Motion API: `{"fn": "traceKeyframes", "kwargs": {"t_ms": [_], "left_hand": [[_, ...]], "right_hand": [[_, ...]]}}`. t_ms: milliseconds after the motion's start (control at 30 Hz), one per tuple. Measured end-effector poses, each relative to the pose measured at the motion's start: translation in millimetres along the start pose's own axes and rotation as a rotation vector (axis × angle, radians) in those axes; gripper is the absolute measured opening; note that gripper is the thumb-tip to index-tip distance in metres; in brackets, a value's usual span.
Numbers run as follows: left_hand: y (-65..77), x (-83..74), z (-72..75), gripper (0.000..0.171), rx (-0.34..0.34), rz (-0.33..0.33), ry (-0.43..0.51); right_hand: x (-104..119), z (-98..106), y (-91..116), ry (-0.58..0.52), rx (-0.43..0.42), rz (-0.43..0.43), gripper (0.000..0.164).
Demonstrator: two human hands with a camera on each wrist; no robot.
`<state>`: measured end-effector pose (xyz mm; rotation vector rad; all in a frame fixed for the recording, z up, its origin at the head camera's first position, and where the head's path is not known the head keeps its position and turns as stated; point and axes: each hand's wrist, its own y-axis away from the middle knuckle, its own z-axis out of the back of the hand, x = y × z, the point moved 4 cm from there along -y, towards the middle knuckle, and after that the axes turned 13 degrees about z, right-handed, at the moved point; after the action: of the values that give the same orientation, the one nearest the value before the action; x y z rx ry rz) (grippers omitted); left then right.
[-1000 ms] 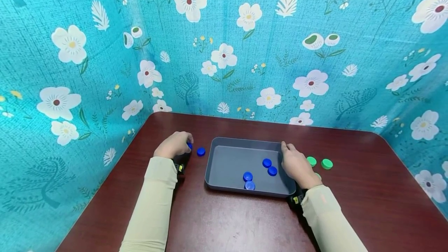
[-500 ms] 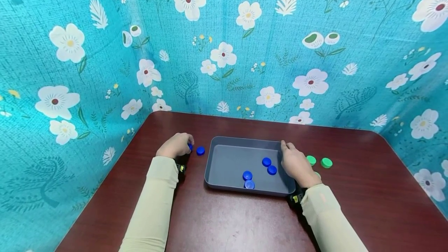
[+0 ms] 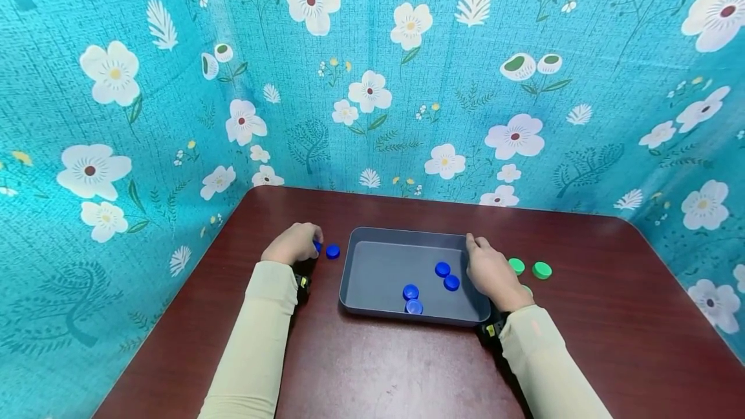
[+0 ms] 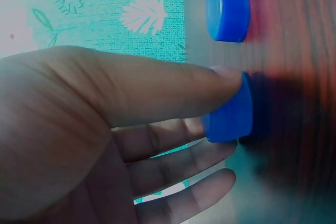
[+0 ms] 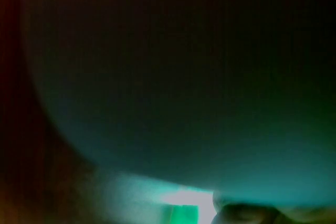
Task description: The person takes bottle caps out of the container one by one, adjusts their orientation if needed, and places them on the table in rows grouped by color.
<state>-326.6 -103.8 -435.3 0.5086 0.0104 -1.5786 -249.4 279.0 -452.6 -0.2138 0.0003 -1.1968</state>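
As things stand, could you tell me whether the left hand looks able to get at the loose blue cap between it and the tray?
Probably yes: the loose cap lies uncovered beside the left hand, though that hand pinches another cap, which may get in the way.

I see a round blue plastic-looking cap (image 4: 231, 119) pinched in the left hand (image 3: 293, 243), near a matching loose cap (image 3: 332, 251). To their right I have a shallow, rectangular dark-grey tray (image 3: 375, 273) lying flat, the right hand (image 3: 495, 275) at its right side, four similar blue caps (image 3: 410, 291) inside.
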Motion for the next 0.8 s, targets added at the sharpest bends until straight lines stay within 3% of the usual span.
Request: {"fn": "traceKeyframes", "kwargs": {"t_ms": [800], "left_hand": [[-4.0, 1.7, -3.2, 0.03, -0.005, 0.005, 0.007]], "right_hand": [[-0.8, -0.3, -0.6, -0.013, 0.003, -0.021, 0.062]]}}
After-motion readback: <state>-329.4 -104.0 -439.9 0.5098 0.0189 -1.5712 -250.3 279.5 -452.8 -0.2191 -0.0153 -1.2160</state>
